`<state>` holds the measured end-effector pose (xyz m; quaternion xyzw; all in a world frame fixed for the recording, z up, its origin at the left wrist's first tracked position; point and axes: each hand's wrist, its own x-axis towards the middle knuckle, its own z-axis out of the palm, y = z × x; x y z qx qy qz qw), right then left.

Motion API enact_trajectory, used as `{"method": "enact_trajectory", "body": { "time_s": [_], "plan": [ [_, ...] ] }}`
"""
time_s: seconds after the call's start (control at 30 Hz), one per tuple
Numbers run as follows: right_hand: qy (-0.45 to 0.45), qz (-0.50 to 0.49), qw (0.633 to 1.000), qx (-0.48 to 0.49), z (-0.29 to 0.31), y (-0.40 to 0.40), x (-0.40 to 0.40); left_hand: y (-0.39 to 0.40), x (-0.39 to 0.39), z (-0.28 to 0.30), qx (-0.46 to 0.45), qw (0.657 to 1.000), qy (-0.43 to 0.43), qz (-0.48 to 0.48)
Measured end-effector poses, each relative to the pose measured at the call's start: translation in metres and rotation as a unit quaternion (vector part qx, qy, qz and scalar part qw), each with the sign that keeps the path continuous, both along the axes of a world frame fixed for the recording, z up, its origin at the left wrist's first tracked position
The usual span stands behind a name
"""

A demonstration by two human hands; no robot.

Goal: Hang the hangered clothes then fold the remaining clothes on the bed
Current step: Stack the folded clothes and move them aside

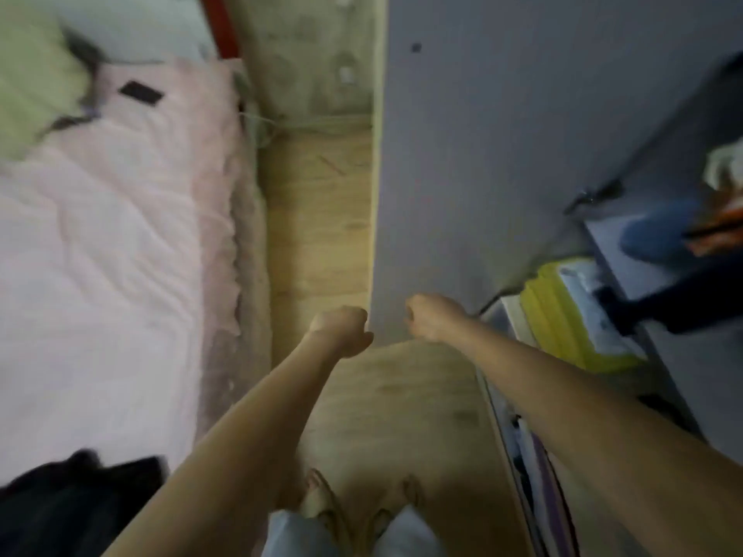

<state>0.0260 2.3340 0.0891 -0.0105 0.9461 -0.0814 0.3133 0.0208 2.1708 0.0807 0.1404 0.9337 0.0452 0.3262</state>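
We're seeing a bed (100,251) w/ pale pink cloth cover, soft, matt & lightly wrinkled; a dark cloth heap (76,504) is lying at its near corner, a pale green cloth pillow (36,86) at the far end. Floor (321,219) is looking like light wood-grain boards, dull sheen. Wardrobe door (482,154) is showing smooth matt grey, painted/laminate – can't tell which

Both arms reach forward over the wooden floor (321,219), left hand (339,329) and right hand (430,315) curled into empty fists. Left of them lies the pink bed (100,243); right, a grey wardrobe door (482,154).
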Motion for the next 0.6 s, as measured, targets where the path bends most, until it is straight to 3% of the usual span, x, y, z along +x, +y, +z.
{"method": "enact_trajectory", "body": {
  "time_s": [0.2,0.23,0.33,0.47,0.6],
  "plan": [
    [0.008,0.19,0.982,-0.018,0.0,-0.185,-0.023,-0.181,0.044,0.003,0.016,0.977,-0.026,0.212],
    [-0.007,0.252,0.967,-0.036,-0.007,-0.258,-0.019,-0.25,0.073,0.0,0.006,0.961,-0.03,0.275],
    [-0.018,0.311,0.949,-0.044,-0.014,-0.335,-0.004,-0.327,0.12,-0.001,-0.006,0.928,-0.043,0.369],
    [-0.05,0.455,0.888,-0.038,-0.028,-0.473,0.038,-0.445,0.217,-0.011,-0.019,0.84,-0.047,0.54],
    [-0.057,0.546,0.835,-0.033,-0.042,-0.554,0.066,-0.496,0.284,-0.032,-0.018,0.75,-0.079,0.656]
  ]
}}
